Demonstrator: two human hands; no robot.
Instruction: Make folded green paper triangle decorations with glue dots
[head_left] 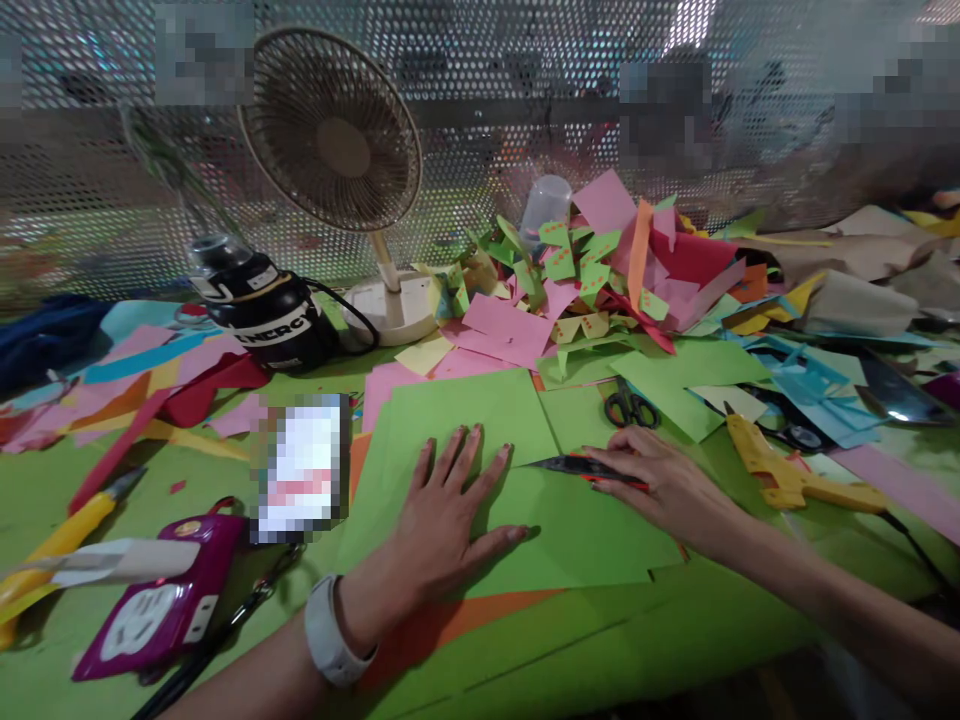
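My left hand [446,510] lies palm down with spread fingers on a stack of green paper sheets [585,535]. A white watch band [330,625] circles that wrist. On the right side of the stack, my right hand [649,475] is closed around a pair of scissors [566,465] with black and red handles. Their pointed blades aim left toward my left fingers, close to the paper; whether they touch it I cannot tell. An orange sheet [480,620] shows beneath the green ones. Just beyond my right hand rest black-handled scissors [631,405].
A heap of paper scraps [517,330] lies behind the stack, near a white fan [345,145] and a black bottle [262,310]. At right is a yellow glue gun [787,470]. A lit phone [304,470], purple pouch [161,595] and yellow-handled tool [82,525] lie left.
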